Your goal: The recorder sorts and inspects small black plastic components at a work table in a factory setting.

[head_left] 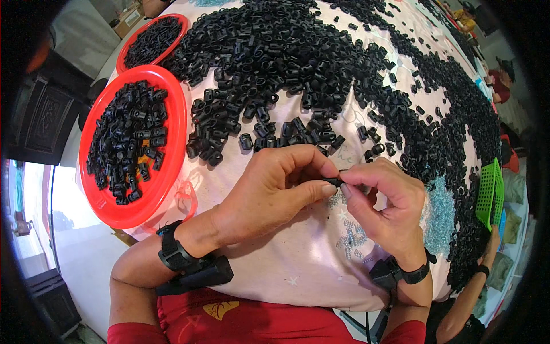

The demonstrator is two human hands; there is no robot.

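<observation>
Pale pink cloth covers the counter [269, 258], and its bare near edge serves as the working area. Above this area, the left hand [275, 189] has thumb and forefinger pinched together on a small black part [336, 181]. The right hand [389, 200] has its fingertips closed on the same part from the opposite side. The part is held off the cloth, between the two hands, and is mostly hidden by the fingers; its exact condition cannot be told.

Just below the right hand, a few small coils [352, 238] lie scattered on the cloth. To the left, a large red tray [129, 214] holds a mound of black pieces [123, 137]; these appear to be the finished portion. To the right, beyond the right wrist, lies a pale blue heap [440, 218] of similar small items, apparently unused stock.

Farther out, loose black caps [275, 51] spread across most of the counter. Judged by quantity, the greater share of the work is left. Behind the large tray, a smaller red tray [183, 27] holds thin black pieces [153, 41], seemingly a separate supply.
</observation>
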